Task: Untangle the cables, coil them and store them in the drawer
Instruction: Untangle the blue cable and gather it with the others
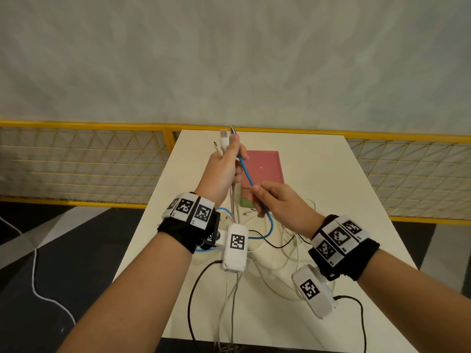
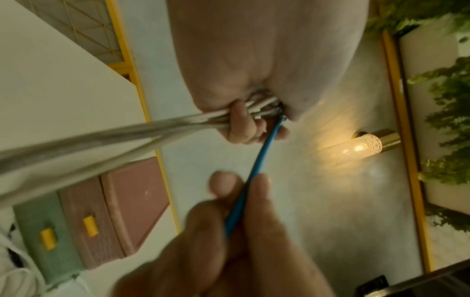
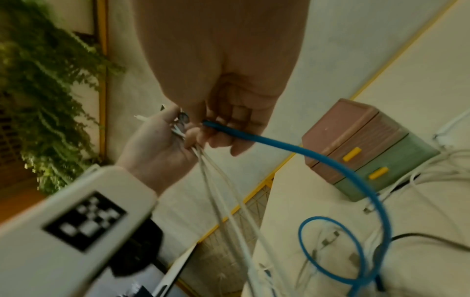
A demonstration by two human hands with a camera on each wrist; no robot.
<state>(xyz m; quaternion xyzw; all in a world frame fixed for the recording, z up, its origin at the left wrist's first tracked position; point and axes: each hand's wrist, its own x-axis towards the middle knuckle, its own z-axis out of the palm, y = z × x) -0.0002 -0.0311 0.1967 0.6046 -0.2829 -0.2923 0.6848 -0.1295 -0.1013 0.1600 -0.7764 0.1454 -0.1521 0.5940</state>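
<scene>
My left hand [image 1: 226, 164] is raised above the table and grips a bundle of white and grey cables [image 1: 233, 207] plus the top of a blue cable [image 1: 246, 171]; plug ends stick up out of the fist. Lower right, my right hand [image 1: 262, 197] pinches the same blue cable [image 2: 257, 166] between thumb and fingers. From there the blue cable [image 3: 356, 176] curves down into a loop on the table. The small drawer box [image 1: 262, 171] with a pink top and green lower drawer [image 3: 396, 170] stands behind the hands, both drawers closed.
Loose white and black cables [image 1: 280, 248] lie tangled on the white table [image 1: 356, 194] in front of the box. A yellow mesh railing [image 1: 76, 159] runs behind the table. Wrist camera leads hang over the near table edge.
</scene>
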